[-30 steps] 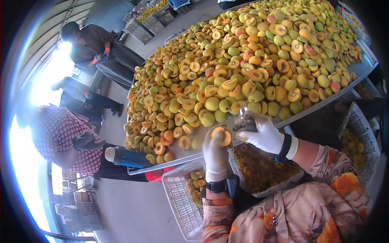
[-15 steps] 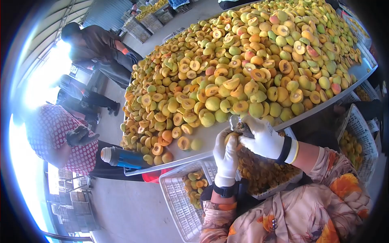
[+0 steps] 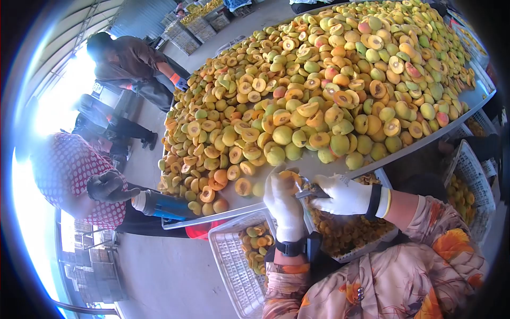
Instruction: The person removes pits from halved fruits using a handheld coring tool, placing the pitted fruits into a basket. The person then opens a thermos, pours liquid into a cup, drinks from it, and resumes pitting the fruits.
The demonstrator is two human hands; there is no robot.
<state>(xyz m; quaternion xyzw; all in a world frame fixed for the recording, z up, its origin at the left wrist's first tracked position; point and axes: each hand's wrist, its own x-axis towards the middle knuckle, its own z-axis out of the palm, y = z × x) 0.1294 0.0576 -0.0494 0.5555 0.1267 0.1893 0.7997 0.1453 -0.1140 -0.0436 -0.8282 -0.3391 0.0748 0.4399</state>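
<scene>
In the head view, a cut fruit (image 3: 289, 179) is gripped by the left hand (image 3: 285, 204) at the worktop's (image 3: 232, 201) near edge; a metal tool (image 3: 305, 192) is held in the right hand (image 3: 342, 196). Should the tool slip off the fruit, the left hand could be nicked.

A round, orange-fleshed cut fruit (image 3: 290, 179) sits in the left hand (image 3: 284, 204), and right at its edge, a silver metal tool (image 3: 303, 193) juts from the right hand (image 3: 342, 195)!
</scene>
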